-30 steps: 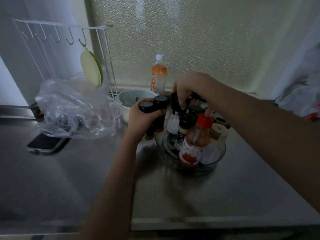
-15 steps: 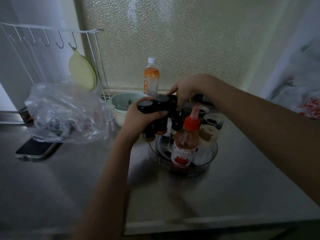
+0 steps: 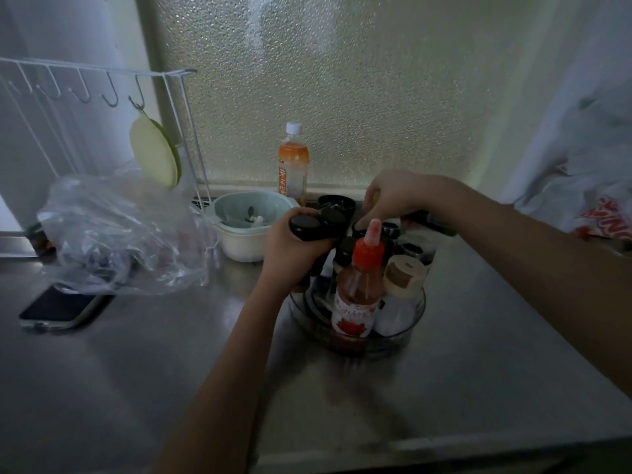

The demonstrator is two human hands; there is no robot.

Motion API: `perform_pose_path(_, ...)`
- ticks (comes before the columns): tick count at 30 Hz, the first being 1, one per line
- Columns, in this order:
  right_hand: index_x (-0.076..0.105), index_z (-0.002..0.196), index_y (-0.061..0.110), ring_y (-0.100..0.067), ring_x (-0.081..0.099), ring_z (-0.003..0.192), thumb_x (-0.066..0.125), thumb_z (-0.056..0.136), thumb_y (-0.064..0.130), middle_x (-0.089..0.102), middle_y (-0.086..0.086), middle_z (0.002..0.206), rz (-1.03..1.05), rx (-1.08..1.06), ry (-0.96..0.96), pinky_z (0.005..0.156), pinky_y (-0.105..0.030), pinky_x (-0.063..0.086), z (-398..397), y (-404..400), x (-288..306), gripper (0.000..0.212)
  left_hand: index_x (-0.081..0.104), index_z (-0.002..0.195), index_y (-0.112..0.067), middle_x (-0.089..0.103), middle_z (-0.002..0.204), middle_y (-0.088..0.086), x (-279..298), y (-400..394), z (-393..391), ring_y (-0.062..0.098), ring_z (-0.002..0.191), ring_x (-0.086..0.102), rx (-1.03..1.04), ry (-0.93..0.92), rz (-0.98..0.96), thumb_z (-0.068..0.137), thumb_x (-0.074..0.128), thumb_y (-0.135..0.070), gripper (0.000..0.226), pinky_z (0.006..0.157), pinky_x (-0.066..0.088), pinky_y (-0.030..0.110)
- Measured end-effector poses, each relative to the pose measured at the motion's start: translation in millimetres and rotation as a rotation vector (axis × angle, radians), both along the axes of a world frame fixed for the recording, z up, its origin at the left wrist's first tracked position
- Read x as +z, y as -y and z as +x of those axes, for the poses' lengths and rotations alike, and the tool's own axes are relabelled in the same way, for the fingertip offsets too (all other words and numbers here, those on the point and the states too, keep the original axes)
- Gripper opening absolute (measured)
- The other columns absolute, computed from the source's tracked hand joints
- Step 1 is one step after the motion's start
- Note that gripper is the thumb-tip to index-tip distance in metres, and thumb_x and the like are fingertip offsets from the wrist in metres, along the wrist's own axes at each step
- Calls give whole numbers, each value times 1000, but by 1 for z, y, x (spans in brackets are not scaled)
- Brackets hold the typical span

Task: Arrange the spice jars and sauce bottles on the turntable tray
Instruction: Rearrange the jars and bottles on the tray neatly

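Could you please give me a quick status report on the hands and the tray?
Left hand grips two black-capped jars at the tray edge. Right hand reaches among the rear jars, grip unclear. Red-capped sauce bottle stands in front.

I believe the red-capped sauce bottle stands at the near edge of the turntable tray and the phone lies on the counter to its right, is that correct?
Not quite: the head view shows the phone on the counter to the left. The red-capped sauce bottle does stand at the near edge of the turntable tray.
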State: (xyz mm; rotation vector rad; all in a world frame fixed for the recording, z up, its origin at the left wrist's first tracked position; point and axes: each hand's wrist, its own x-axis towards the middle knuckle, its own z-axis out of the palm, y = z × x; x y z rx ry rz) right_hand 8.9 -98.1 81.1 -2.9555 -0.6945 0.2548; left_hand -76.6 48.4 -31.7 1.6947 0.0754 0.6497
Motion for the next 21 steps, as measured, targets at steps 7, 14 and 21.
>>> perform_pose_path(7, 68, 97, -1, -33, 71, 70, 73, 75, 29, 70, -20, 89, -70, 48, 8, 50, -33, 56, -13, -8, -4, 38, 67, 102, -7, 72, 98, 10, -15, 0, 8, 20, 94, 69, -84, -108, -62, 64, 80, -11, 40, 90, 55, 45)
perform_pose_path(14, 71, 92, 11, -21, 63, 51, 80, 71, 29, 68, -9, 75, 91, 139, 2, 45, -25, 51, -15, 1, 4, 29, 71, 97, -8, 74, 92, 13, -15, -10, 4, 24, 91, 71, -117, -79, -160, 71, 75, -3, 27, 86, 57, 43)
perform_pose_path(21, 62, 113, 25, -26, 67, 67, 73, 82, 25, 53, 6, 98, 127, 247, -141, 49, -29, 56, -16, 3, -6, 33, 69, 97, -5, 72, 93, 16, -9, -7, 0, 19, 86, 68, -154, -57, -177, 77, 71, -2, 20, 83, 55, 37)
